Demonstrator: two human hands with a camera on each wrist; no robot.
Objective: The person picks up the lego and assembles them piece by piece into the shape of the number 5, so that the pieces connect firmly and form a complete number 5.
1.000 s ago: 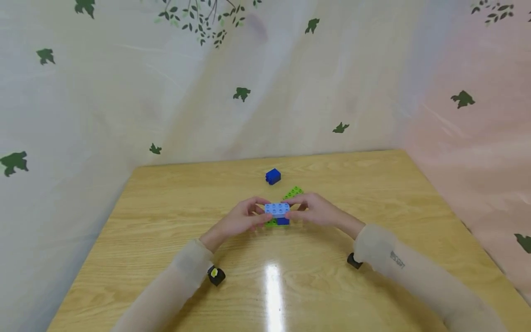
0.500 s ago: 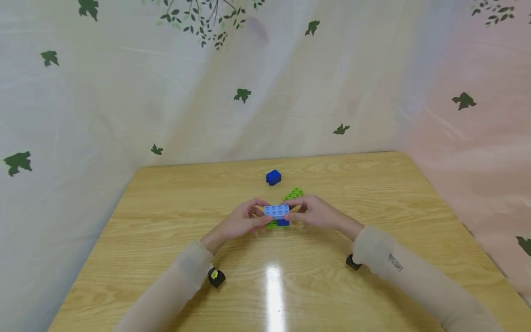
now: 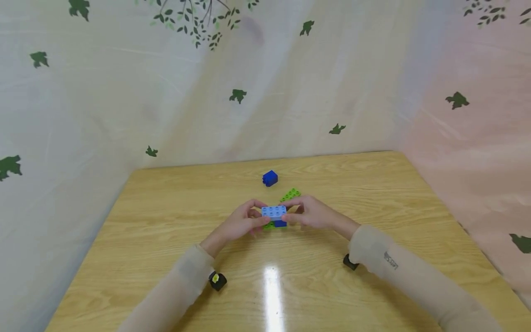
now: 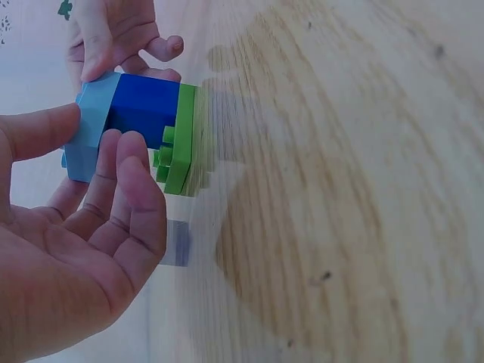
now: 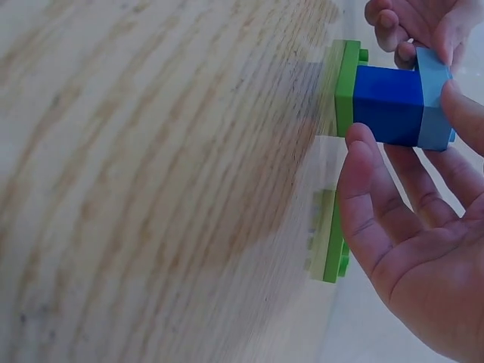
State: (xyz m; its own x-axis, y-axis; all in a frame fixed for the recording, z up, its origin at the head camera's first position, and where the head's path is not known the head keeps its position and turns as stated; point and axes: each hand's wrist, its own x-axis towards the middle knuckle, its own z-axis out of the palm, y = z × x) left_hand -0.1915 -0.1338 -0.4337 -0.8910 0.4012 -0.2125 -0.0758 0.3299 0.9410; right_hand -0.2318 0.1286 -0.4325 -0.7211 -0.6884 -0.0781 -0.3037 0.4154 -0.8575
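Note:
A light blue toy building brick (image 3: 274, 212) with studs on top lies flat on a dark blue brick (image 4: 151, 102). That one stands on one end of a green studded plate (image 4: 183, 147) on the table, so the three form a stack. My left hand (image 3: 240, 223) pinches the light blue brick at its left end, thumb in front and fingers behind. At the opposite end my right hand (image 3: 313, 212) pinches the same brick between thumb and fingers. In the right wrist view, the right hand's lower fingers (image 5: 367, 162) curl beside the dark blue brick.
A second green plate (image 3: 291, 194) lies just behind the right hand. Farther back, a dark blue brick (image 3: 270, 178) rests on its side, studs facing left. The wooden table (image 3: 166, 193) meets a leaf-patterned cloth (image 3: 186, 106) at its far edge.

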